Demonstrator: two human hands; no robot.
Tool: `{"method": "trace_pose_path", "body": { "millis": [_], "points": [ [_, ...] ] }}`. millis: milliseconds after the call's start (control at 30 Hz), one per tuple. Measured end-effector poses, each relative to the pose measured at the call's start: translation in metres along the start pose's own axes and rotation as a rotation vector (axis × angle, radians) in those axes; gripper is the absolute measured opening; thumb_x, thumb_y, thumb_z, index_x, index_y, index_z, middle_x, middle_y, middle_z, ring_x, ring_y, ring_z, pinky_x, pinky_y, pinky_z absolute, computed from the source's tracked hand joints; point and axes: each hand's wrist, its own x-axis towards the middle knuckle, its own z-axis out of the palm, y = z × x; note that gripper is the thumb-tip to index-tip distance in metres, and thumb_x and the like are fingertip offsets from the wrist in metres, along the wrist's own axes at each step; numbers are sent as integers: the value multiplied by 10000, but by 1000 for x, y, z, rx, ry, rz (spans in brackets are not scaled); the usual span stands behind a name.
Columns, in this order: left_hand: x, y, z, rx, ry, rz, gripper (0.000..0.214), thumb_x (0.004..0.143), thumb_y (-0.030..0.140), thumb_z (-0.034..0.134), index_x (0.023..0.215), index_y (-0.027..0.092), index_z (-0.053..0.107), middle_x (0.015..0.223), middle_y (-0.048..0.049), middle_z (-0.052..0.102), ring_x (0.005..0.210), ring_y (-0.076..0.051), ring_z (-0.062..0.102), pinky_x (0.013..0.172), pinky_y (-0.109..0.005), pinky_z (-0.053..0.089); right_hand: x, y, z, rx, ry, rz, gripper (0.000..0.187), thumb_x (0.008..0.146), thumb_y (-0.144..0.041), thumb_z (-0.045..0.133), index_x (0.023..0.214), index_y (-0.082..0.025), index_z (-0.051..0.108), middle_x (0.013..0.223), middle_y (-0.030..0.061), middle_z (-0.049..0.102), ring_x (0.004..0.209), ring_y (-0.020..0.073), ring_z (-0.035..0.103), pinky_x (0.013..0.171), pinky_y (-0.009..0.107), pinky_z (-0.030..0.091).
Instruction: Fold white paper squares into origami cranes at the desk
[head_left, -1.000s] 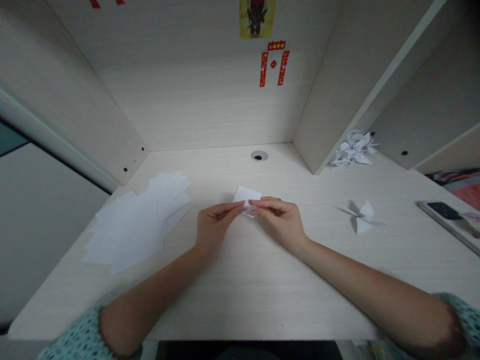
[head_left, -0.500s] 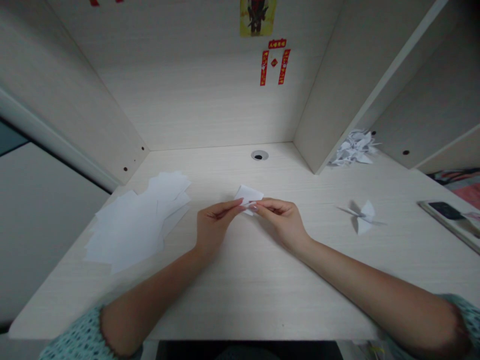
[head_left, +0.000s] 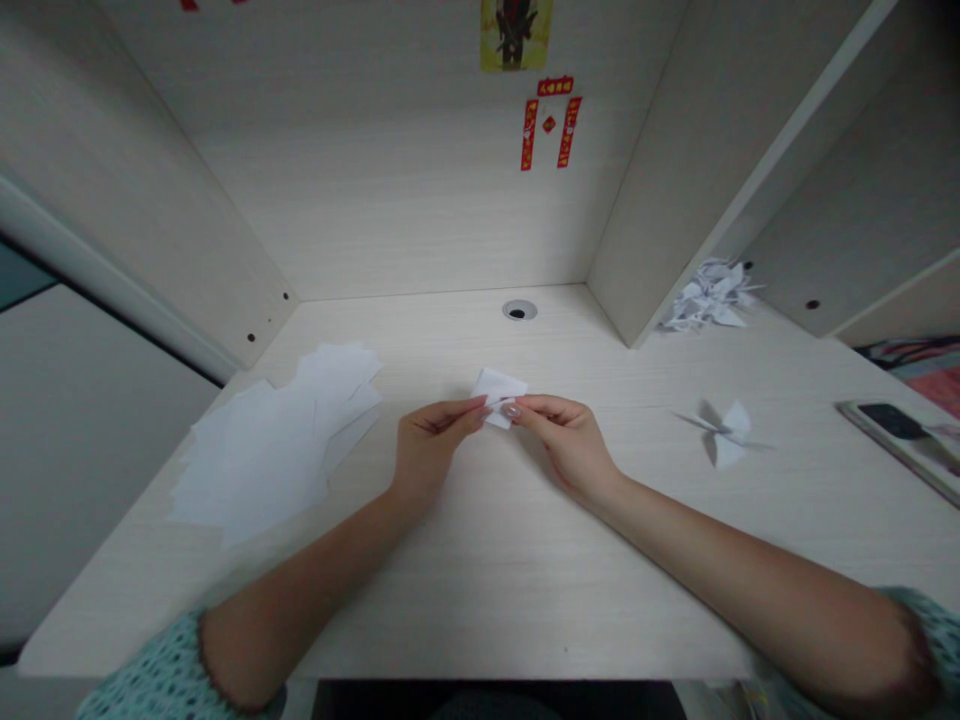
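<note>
Between my two hands, over the middle of the desk (head_left: pixel 465 590), is a small folded piece of white paper (head_left: pixel 498 384). My left hand (head_left: pixel 435 435) pinches its left side between thumb and forefinger. On the right side, my right hand (head_left: pixel 562 430) pinches it the same way, thumb on top. A narrow fold shows between the fingertips, and the fingers partly cover the paper's middle. To the left lies a spread stack of white paper sheets (head_left: pixel 262 455). A finished-looking folded paper piece with pointed arms (head_left: pixel 726 434) sits on the right of the desk.
A heap of folded white paper pieces (head_left: pixel 712 295) lies behind the upright divider panel (head_left: pixel 720 170) at the back right. A phone (head_left: pixel 900 425) is near the right edge. A round cable hole (head_left: pixel 519 311) is set in the desk near the back wall.
My fingertips have drawn slightly apart along the paper, the right thumb shifting a little to the right. The other things have stayed in place.
</note>
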Motion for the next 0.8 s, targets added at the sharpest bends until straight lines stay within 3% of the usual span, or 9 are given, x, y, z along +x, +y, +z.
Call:
{"method": "trace_pose_path", "body": {
  "millis": [167,800],
  "points": [
    [-1,-1,2,-46,10,-33,260,592,293,775,830,195,736,783,-34,725,715,-125,646,721,-243,525,1,2,-1,-18,38,-14,180,602,-332,776,738,-221,736,714,31,716,661,149,623,671,295,495],
    [-2,-4,4,-152,-5,-113,295,614,260,757,899,189,726,867,-32,727,804,-135,658,853,-290,530,5,3,-2,-21,59,-7,172,596,-330,782,714,-215,730,704,32,717,660,148,632,656,286,496]
  ]
}}
